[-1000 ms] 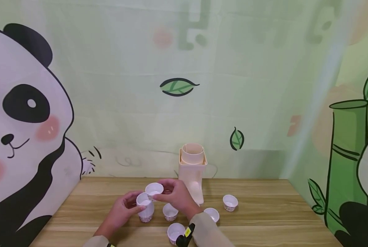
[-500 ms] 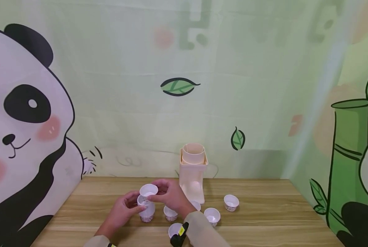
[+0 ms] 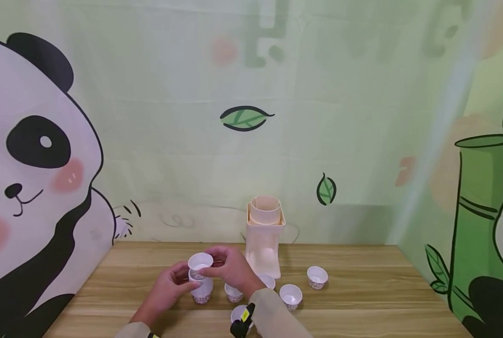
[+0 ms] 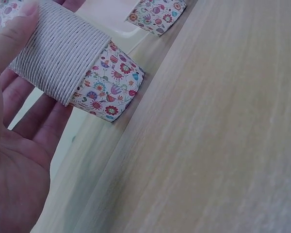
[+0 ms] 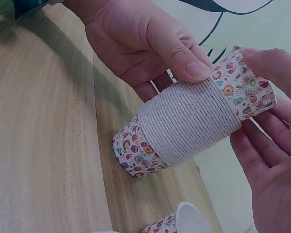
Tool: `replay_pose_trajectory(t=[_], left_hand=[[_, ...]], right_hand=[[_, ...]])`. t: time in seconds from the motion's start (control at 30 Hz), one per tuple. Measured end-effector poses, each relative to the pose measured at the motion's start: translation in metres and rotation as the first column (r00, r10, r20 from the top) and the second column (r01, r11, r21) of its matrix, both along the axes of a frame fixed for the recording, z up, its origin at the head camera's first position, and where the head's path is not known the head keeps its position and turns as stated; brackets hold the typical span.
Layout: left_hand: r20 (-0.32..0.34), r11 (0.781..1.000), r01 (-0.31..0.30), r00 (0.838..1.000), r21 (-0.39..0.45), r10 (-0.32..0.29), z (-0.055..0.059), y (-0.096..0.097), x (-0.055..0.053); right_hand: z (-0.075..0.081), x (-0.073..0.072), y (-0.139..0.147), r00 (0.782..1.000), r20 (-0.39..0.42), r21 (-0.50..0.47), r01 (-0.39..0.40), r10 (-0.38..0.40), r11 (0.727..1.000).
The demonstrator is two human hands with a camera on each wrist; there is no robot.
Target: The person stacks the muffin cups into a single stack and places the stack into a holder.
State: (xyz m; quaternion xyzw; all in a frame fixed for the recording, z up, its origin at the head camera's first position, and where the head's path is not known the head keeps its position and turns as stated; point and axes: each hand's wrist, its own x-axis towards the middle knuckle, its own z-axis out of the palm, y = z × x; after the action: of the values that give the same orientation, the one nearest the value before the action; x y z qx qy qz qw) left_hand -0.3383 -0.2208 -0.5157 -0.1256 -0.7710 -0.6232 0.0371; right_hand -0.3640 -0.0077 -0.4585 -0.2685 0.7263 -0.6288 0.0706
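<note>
A stack of nested paper cups [image 3: 201, 292] with a floral print stands upright on the table, its many rims forming a ribbed white band [image 5: 189, 121] in the right wrist view. My left hand [image 3: 167, 287] grips the stack near its top, thumb in front and fingers behind. With my right hand [image 3: 233, 271] I pinch one more floral paper cup [image 3: 200, 262] by its side. That cup sits at the stack's mouth, its lower part inside and its printed wall [image 5: 247, 87] still showing above the top rim. In the left wrist view my left palm [image 4: 19, 170] faces the stack.
Several single floral cups stand mouth up to the right, among them a far-right cup [image 3: 317, 277], a middle cup [image 3: 291, 296] and a near cup [image 3: 239, 313] partly behind my sleeve. A pale pink holder [image 3: 262, 251] with a round tube on top stands behind.
My right hand has brought its cup left from beside the stack's mouth to over it, then lowered it into the mouth. My left hand keeps its hold on the stack.
</note>
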Motion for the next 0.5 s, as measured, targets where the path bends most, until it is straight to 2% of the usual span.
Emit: replay_pose_trajectory(t=[0.23, 0.5], left_hand=[[0.020, 1.000, 0.003, 1.000, 0.003, -0.003, -0.0006, -0.0019, -0.0014], [-0.002, 0.999, 0.036, 0.999, -0.007, -0.036, -0.0026, -0.0045, -0.0018]], right_hand=[[-0.0013, -0.0014, -0.0006, 1.000, 0.023, 0.043, -0.014, 0.013, 0.999], [-0.0056, -0.0040, 0.0021, 0.999, 0.029, 0.099, -0.021, 0.019, 0.995]])
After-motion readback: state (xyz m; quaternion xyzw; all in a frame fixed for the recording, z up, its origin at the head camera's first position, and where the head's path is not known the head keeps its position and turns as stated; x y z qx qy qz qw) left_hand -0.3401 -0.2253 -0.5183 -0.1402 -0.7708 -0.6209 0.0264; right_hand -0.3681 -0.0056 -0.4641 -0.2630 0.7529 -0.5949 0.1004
